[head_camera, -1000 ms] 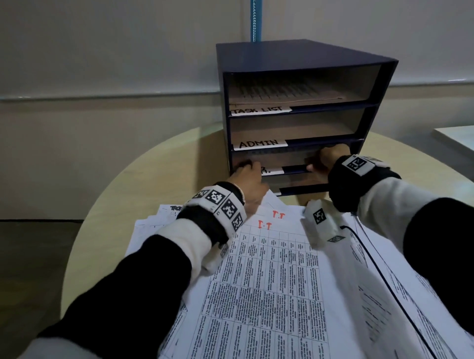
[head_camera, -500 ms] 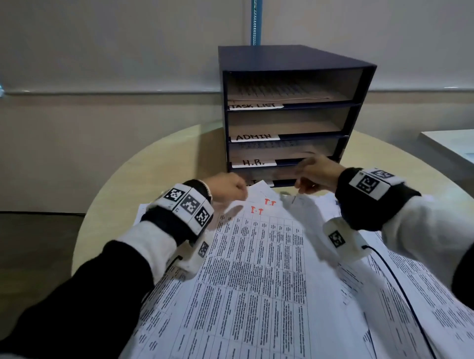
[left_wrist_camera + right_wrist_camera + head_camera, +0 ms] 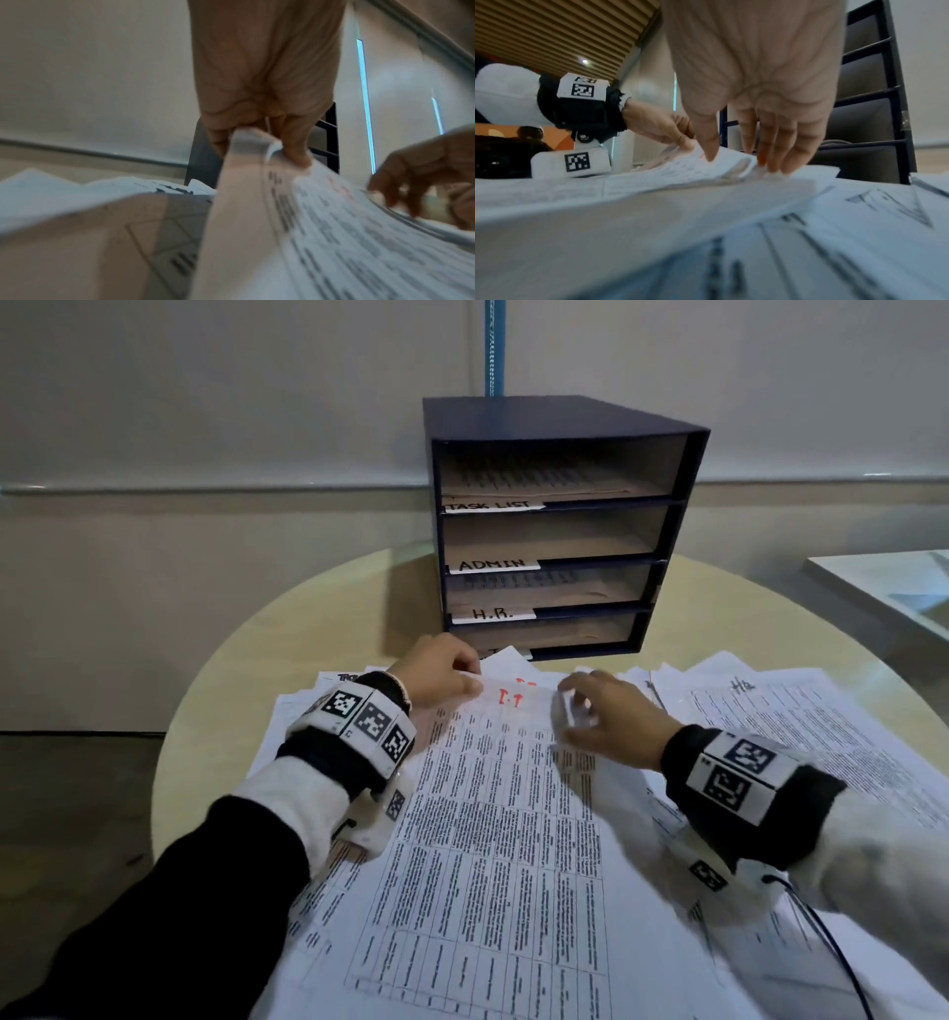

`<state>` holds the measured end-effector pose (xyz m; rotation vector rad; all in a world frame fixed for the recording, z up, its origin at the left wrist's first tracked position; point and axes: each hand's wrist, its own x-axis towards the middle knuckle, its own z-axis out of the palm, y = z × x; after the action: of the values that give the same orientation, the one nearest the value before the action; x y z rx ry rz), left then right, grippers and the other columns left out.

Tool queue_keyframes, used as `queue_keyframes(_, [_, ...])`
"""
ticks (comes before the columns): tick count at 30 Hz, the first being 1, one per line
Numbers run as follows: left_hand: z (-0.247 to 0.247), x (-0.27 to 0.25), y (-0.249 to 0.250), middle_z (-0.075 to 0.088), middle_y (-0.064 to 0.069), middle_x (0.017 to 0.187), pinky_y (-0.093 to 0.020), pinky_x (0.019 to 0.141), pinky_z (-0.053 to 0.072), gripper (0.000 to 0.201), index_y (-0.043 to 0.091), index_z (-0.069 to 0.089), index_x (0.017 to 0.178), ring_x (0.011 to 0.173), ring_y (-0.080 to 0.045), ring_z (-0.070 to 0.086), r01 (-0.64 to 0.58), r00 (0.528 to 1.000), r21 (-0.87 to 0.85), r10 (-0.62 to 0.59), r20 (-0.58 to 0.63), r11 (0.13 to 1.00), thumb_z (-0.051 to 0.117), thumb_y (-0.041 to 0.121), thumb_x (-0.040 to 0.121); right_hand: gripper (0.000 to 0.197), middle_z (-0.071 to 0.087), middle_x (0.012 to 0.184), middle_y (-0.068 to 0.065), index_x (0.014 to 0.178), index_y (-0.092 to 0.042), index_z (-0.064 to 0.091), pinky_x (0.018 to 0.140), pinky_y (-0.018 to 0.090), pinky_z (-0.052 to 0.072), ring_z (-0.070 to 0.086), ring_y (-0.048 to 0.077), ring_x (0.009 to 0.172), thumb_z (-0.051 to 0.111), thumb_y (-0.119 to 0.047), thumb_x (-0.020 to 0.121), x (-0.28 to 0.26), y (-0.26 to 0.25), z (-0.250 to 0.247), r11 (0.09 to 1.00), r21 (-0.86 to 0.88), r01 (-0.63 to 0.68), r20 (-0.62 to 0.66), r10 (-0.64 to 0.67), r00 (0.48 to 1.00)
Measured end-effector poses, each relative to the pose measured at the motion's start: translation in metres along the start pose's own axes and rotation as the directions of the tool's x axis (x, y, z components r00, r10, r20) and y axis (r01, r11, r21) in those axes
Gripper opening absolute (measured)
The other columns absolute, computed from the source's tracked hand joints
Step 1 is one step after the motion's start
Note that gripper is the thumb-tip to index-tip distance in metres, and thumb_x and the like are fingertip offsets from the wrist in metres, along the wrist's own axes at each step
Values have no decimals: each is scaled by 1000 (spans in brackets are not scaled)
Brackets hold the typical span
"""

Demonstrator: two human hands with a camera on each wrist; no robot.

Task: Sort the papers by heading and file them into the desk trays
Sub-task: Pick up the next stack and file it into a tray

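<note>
A dark blue desk tray unit (image 3: 554,428) stands at the table's far side, its slots labelled TASK LIST (image 3: 490,506), ADMIN (image 3: 492,565) and H.R. (image 3: 492,614); the lowest label is hidden. Printed table sheets (image 3: 493,839) marked with red letters lie spread in front of it. My left hand (image 3: 441,677) pinches the top sheet's far left corner (image 3: 257,142) and lifts it. My right hand (image 3: 601,711) hovers over the sheet's far right corner with straight fingers (image 3: 777,154) touching the paper.
More sheets fan out to the right, one headed HR (image 3: 742,685), and to the left (image 3: 308,706). The round wooden table (image 3: 308,629) ends near the left. A white surface (image 3: 883,582) sits at the far right. A black cable (image 3: 832,947) runs from my right wrist.
Both hands have drawn back from the H.R. slot to the pile. My left hand has taken hold of the top sheet's corner; my right hand came down onto it.
</note>
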<state>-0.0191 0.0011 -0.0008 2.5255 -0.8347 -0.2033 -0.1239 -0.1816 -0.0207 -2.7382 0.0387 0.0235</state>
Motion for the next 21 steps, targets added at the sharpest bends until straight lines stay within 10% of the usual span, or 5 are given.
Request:
queue_keyframes(5, [-3,-3,9,60,3,68,-15,61,41,27,18,60,64,61,-5,53,-43,997,-302,62,54,952,58,26,89,51,49,133,-3,133,-22,44,110,45,21,36,19,128,61,-25,86,-5,-9,-4,990,-123,63,-10,-65,998])
queue_keyframes(9, [-3,4,8,59,-3,75,-14,58,42,43,4,64,79,65,-9,52,60,984,-588,-147,-101,807,39,33,98,9,62,99,3,91,-12,66,83,31,29,56,22,96,63,-12,82,-6,-11,0,913,-286,291,-92,-328,940])
queue_keyframes(13, [3,18,-9,54,-9,95,-22,63,39,27,7,56,105,73,-13,50,301,952,-354,-299,62,885,41,29,99,20,53,62,2,60,-11,54,58,27,31,45,16,57,62,1,73,-9,-15,7,819,-289,496,-51,-530,846])
queue_keyframes(18, [8,23,-10,56,-17,123,-31,85,43,36,-4,51,124,104,-27,54,298,954,-262,-292,60,918,52,14,93,15,45,79,1,86,-9,56,66,28,29,41,18,71,43,-6,94,-9,-18,7,823,-298,484,37,-496,867])
queue_keyframes(21, [6,20,-4,61,-14,116,-22,68,45,22,2,62,111,95,-19,55,168,981,-276,-188,-45,946,54,8,91,20,58,106,4,112,-12,55,78,27,36,52,22,91,44,-13,95,-8,-19,4,870,-299,391,31,-401,915])
